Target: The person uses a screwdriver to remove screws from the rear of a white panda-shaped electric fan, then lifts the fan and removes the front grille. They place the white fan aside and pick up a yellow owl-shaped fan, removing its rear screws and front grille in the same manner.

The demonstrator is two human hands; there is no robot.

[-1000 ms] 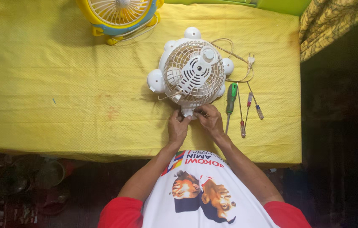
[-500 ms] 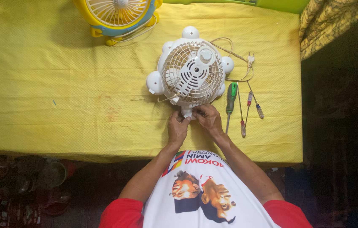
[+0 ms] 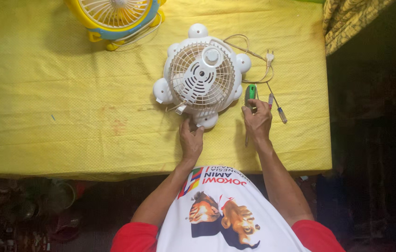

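left hand (image 3: pixel 191 140): resting on the cloth right at the near edge of the white fan (image 3: pixel 201 77), fingers loosely curled and only a little spread. Fingertips touch the fan's near foot knob, so it's steadying the thing, not wrapped around anything.

right hand (image 3: pixel 256 122): off to the right of the fan, laid over the green-handled screwdriver (image 3: pixel 251 91). Fingers are curved down around the handle's near part and the shaft pokes out below the palm. Can't really tell if it's a firm grip or just fingers settling on it.

white fan: lying flat on the yellow tablecloth (image 3: pixel 67 93), roughly middle of the table, grille side facing up at the camera. Round body with 4 bumpy knobs around the rim.

green-handled screwdriver: long axis runs near to far, green handle end toward the far side, metal tip toward the person.

small screwdrivers (image 3: pixel 277 106): 2 thin ones just right of the hand, lying at a slight slant, one with a red bit on it.

cord and plug (image 3: pixel 269 58): beige, looped at the fan's far right.

yellow fan (image 3: pixel 114 16): far left corner, partly cut off.
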